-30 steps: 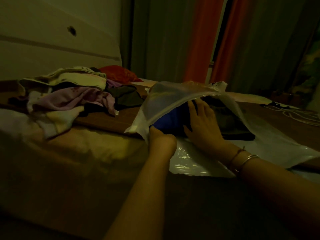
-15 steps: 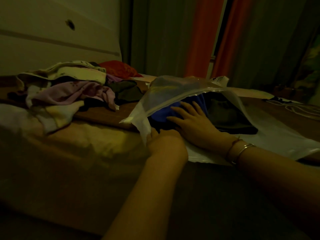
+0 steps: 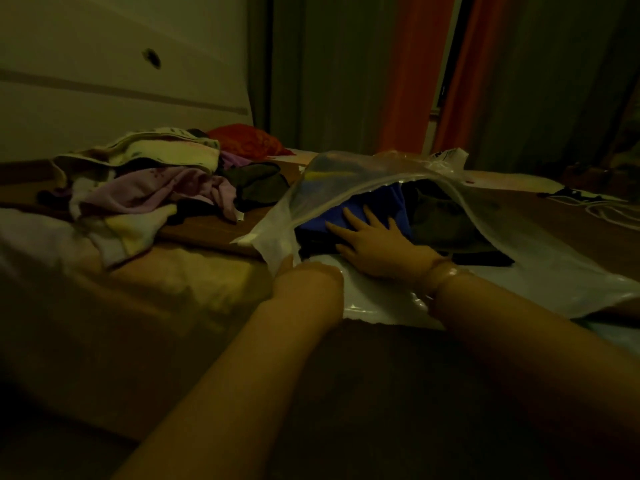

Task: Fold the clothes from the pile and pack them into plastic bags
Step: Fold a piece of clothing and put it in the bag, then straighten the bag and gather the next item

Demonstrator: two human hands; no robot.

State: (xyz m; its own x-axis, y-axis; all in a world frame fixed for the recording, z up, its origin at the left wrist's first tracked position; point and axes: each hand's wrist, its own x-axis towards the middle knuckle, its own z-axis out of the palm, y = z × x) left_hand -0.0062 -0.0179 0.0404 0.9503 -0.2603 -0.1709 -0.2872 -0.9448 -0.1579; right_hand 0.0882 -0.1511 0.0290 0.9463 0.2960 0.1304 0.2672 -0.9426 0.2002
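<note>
Left of the plastic bag (image 3: 346,181) lies the clothes pile (image 3: 145,181). At its mouth, the left hand (image 3: 294,271), grip hidden; inside, the right hand (image 3: 374,244), fingers straight, presses the blue garment (image 3: 363,209). Best pushed flat, mouth held wide.

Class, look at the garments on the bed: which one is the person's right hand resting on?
The blue garment inside the plastic bag. The right hand lies flat on it; the other clothes sit untouched in the pile to the left.

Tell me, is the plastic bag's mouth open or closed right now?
Open: the plastic bag gapes, its upper flap lifted, with the right hand on the blue garment inside.
</note>
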